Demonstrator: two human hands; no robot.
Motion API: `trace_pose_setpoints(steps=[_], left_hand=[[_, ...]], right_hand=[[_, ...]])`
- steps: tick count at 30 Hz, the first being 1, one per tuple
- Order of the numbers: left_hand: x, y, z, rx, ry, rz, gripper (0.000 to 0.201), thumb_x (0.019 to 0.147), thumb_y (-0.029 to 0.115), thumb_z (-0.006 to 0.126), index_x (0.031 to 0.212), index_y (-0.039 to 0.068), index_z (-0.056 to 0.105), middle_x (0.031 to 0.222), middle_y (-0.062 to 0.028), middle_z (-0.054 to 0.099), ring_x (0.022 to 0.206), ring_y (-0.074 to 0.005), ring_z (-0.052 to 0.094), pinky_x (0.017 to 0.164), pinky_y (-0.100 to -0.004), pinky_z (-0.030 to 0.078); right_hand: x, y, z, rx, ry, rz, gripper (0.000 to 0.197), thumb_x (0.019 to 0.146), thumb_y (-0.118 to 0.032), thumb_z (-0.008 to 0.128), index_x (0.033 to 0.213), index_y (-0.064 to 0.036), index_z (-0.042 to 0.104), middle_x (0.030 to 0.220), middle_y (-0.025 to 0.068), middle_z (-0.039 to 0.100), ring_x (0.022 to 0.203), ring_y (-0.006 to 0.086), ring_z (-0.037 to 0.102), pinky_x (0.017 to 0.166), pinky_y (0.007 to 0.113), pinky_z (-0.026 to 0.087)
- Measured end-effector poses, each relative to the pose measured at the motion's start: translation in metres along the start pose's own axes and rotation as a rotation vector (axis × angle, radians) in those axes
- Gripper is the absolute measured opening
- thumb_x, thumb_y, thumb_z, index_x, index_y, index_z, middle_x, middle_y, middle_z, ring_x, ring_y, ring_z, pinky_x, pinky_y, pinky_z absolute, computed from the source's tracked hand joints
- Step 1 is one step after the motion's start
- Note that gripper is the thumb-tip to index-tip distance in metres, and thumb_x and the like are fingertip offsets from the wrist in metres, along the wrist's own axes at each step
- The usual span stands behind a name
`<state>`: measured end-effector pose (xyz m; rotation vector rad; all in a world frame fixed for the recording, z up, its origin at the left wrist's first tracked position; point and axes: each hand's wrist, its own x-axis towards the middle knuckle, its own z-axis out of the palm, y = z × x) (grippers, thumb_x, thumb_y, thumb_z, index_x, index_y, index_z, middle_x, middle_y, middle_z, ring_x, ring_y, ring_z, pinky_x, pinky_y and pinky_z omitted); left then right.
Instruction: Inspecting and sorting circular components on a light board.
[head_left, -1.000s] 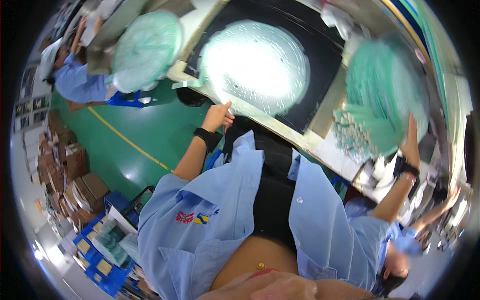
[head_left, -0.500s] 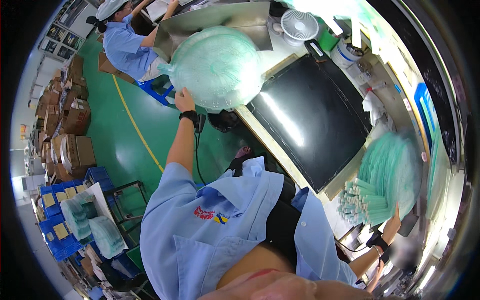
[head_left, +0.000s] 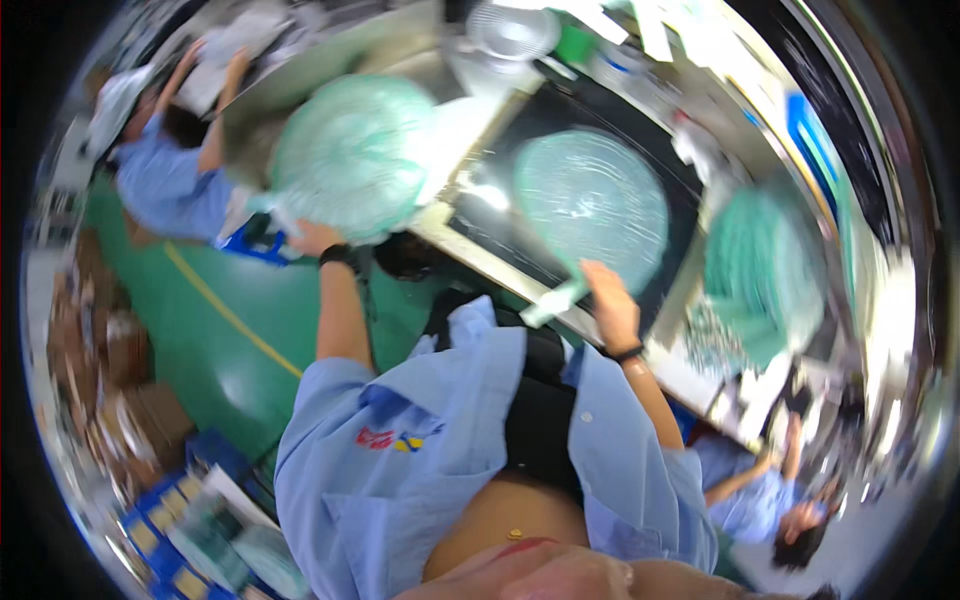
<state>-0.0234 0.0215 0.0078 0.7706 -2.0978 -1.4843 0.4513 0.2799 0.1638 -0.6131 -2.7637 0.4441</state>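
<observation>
My left hand point(head_left: 318, 240) is closed at the lower edge of a round, pale-green translucent plastic disc point(head_left: 350, 150), beside its narrow tab. That disc lies at the open metal tray point(head_left: 250, 115), and blur hides the fingertips. On the black mat point(head_left: 480, 170) lies a second, similar disc point(head_left: 595, 205), its pale tab pointing toward me over the table's edge. My right hand point(head_left: 612, 305) grips this disc's near edge beside the tab, with some fingers hidden. To the right is a fanned stack of such discs point(head_left: 755, 265), tabs bunched at its near side.
A white fan point(head_left: 510, 32) stands behind the mat. One co-worker point(head_left: 175, 180) sits at the far left, another point(head_left: 760, 495) at the lower right. Cardboard boxes point(head_left: 145, 425) and blue crates point(head_left: 150, 530) line the left side of the green floor.
My right hand has moved left from the fanned stack to the mat, bringing a disc onto it. The view has turned, and my left hand remains at the tray's disc.
</observation>
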Motion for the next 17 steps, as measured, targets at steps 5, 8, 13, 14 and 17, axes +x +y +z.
trace_pose_setpoints(steps=[5, 8, 13, 14, 17], left_hand=[[0.003, 0.003, -0.016, -0.145, -0.261, -0.148, 0.064, 0.093, 0.045, 0.053, 0.130, -0.007, 0.045, 0.124, -0.0270, 0.054, 0.103, -0.0390, 0.058, 0.089, -0.0479, 0.051], [0.013, -0.004, -0.030, -0.158, -0.313, -0.203, 0.072, 0.094, 0.049, 0.052, 0.127, -0.015, 0.043, 0.125, -0.0290, 0.053, 0.101, -0.0397, 0.059, 0.086, -0.0478, 0.051], [0.005, -0.092, -0.093, 0.063, -0.565, -0.192, 0.060, 0.092, 0.040, 0.057, 0.130, -0.004, 0.044, 0.113, -0.0190, 0.056, 0.101, -0.0275, 0.054, 0.088, -0.0394, 0.044], [-0.003, -0.119, -0.107, 0.091, -0.647, -0.242, 0.060, 0.090, 0.038, 0.062, 0.134, 0.002, 0.042, 0.105, -0.0131, 0.056, 0.098, -0.0231, 0.053, 0.082, -0.0376, 0.046], [-0.021, -0.173, -0.114, 0.245, -1.114, -0.591, 0.067, 0.089, 0.035, 0.062, 0.145, 0.014, 0.031, 0.128, -0.0114, 0.052, 0.107, -0.0268, 0.052, 0.091, -0.0429, 0.047]], right_hand=[[-0.007, -0.022, 0.062, -0.162, -0.286, 0.040, 0.053, 0.078, -0.009, 0.064, 0.129, -0.0101, 0.051, 0.133, 0.0115, 0.054, 0.112, 0.0357, 0.056, 0.093, 0.039, 0.050], [-0.019, -0.016, 0.055, 0.030, -0.124, 0.032, 0.045, 0.081, -0.016, 0.066, 0.124, -0.0096, 0.056, 0.121, 0.0123, 0.060, 0.104, 0.0336, 0.059, 0.088, 0.040, 0.050], [-0.112, 0.005, 0.041, 0.578, -0.232, 0.397, 0.022, 0.088, -0.024, 0.059, 0.100, -0.0088, 0.069, 0.092, 0.0141, 0.069, 0.083, 0.0349, 0.065, 0.076, 0.041, 0.052], [-0.139, 0.016, 0.041, 0.653, -0.366, 0.478, 0.023, 0.087, -0.024, 0.059, 0.098, -0.0067, 0.070, 0.094, 0.0137, 0.070, 0.085, 0.0347, 0.066, 0.078, 0.039, 0.053], [-0.203, 0.043, 0.073, 0.477, -0.549, 0.694, 0.028, 0.084, -0.021, 0.058, 0.105, -0.0095, 0.071, 0.100, 0.0153, 0.070, 0.090, 0.0351, 0.067, 0.082, 0.041, 0.053]])
